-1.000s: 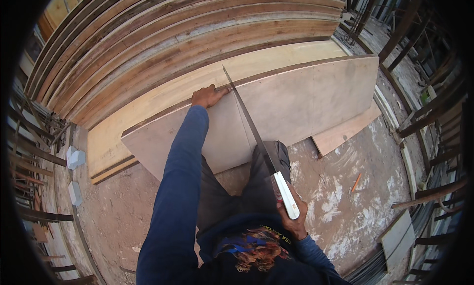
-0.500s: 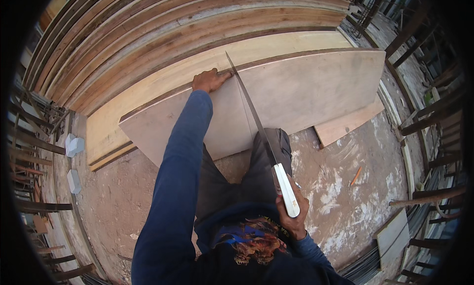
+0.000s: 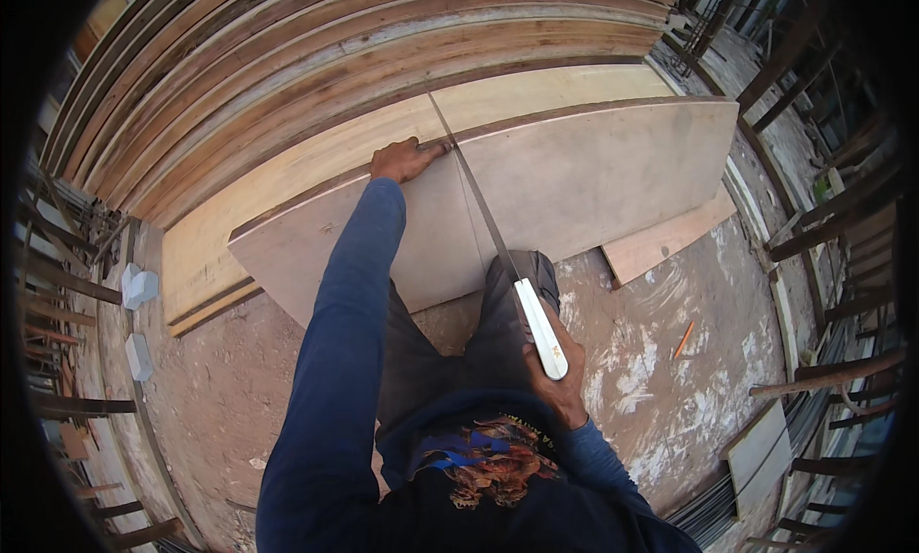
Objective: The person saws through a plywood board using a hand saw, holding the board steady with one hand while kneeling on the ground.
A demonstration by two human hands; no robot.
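A wide greyish wooden board (image 3: pixel 603 170) lies crosswise in front of me, over my knees. My left hand (image 3: pixel 406 160) grips its far edge, with a finger or thumb reaching right, close beside the saw blade. My right hand (image 3: pixel 565 385) is wrapped round the white handle of a handsaw (image 3: pixel 484 203). The blade slants up and left across the board and meets the far edge just right of my left hand; its tip extends past that edge. A thin line (image 3: pixel 471 203) runs across the board beside the blade.
Behind the board lies a paler yellowish plank (image 3: pixel 278 189), then a stack of long timber boards (image 3: pixel 383 45). A smaller pinkish board (image 3: pixel 665 237) rests on the ground at right, with an orange stick (image 3: pixel 683 339) nearer me. Pale blocks (image 3: pixel 140 287) sit at left.
My right hand has pushed the handsaw forward and slightly left, so the tip reaches farther past the board's far edge. My left hand stays on the edge.
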